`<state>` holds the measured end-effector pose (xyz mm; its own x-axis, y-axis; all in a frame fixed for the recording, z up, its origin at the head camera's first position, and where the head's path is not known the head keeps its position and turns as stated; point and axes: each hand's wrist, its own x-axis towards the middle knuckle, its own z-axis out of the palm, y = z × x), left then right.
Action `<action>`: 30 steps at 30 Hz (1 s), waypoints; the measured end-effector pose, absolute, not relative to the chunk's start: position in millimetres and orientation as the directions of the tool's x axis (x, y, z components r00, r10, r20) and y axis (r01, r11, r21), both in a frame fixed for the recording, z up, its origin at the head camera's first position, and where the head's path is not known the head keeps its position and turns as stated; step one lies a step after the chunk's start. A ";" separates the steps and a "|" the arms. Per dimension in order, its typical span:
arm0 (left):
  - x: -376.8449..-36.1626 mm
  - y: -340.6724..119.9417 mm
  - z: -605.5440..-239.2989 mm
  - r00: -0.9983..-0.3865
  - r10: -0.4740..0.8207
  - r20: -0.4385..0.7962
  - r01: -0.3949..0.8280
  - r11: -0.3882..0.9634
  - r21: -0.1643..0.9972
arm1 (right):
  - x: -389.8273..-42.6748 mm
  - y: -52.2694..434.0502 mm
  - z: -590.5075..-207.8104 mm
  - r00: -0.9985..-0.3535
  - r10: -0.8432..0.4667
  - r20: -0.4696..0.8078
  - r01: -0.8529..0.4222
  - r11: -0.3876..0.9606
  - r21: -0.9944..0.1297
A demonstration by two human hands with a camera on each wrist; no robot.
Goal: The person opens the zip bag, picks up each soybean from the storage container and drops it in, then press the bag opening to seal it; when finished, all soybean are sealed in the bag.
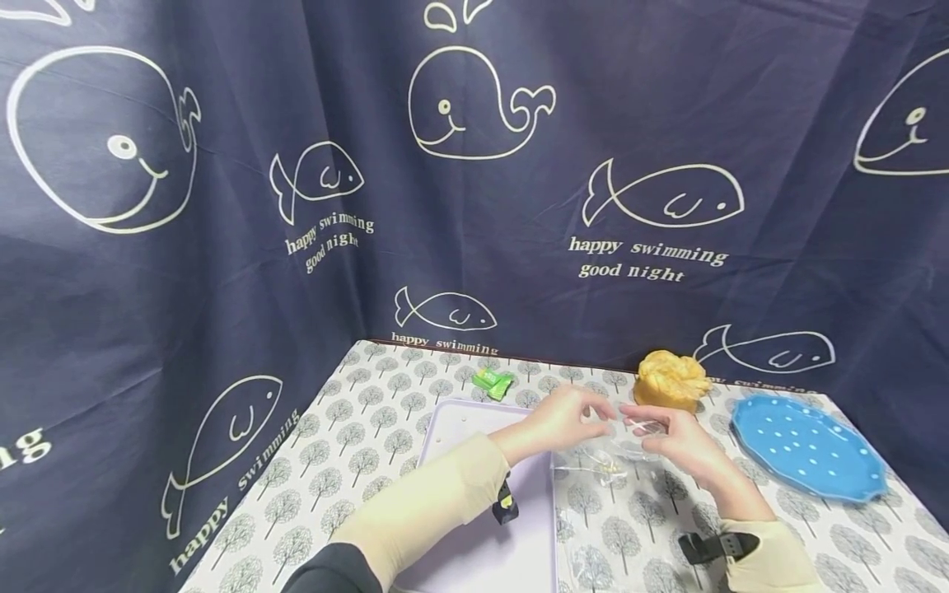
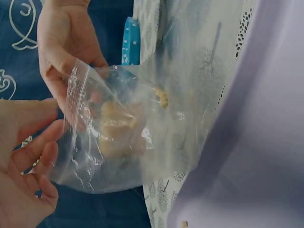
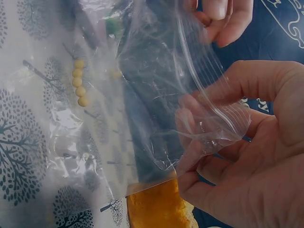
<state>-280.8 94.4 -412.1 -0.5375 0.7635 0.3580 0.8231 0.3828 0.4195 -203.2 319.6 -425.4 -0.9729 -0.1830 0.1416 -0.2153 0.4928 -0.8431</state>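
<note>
Over tablecloth [image 1: 356,445]: both my hands lift clear zip bag [image 1: 608,461].
Left hand [image 1: 556,420]: pinching bag rim, spreading mouth.
Right hand [image 1: 678,445]: fingers curled on opposite rim.
Inside: few yellow beads [image 3: 78,83], low so none spill.

You are having open counter [image 1: 356,445] to the left; the bread [image 1: 670,379] and blue plate [image 1: 808,449] are crowding the right, the curtain [image 1: 519,206] closing behind.

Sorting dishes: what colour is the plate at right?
Blue with white dots, clearest in the head view.
</note>
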 end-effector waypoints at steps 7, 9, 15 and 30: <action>-304.5 64.6 -414.0 -0.683 0.649 0.336 0.690 0.420 0.590 | -202.8 322.4 -424.0 -0.972 -0.176 0.156 -0.224 0.489 -0.843; -312.5 52.2 -416.6 -0.722 0.623 0.301 0.651 0.467 0.599 | -202.8 323.5 -424.1 -0.972 -0.175 0.157 -0.224 0.491 -0.841; -327.9 22.9 -437.0 -0.789 0.587 0.184 0.579 0.608 0.542 | -201.8 326.3 -426.1 -0.974 -0.172 0.149 -0.217 0.496 -0.841; -319.8 -9.5 -466.3 -0.710 0.702 -0.047 0.585 0.627 0.514 | -202.3 323.7 -428.8 -0.966 -0.197 0.165 -0.242 0.477 -0.845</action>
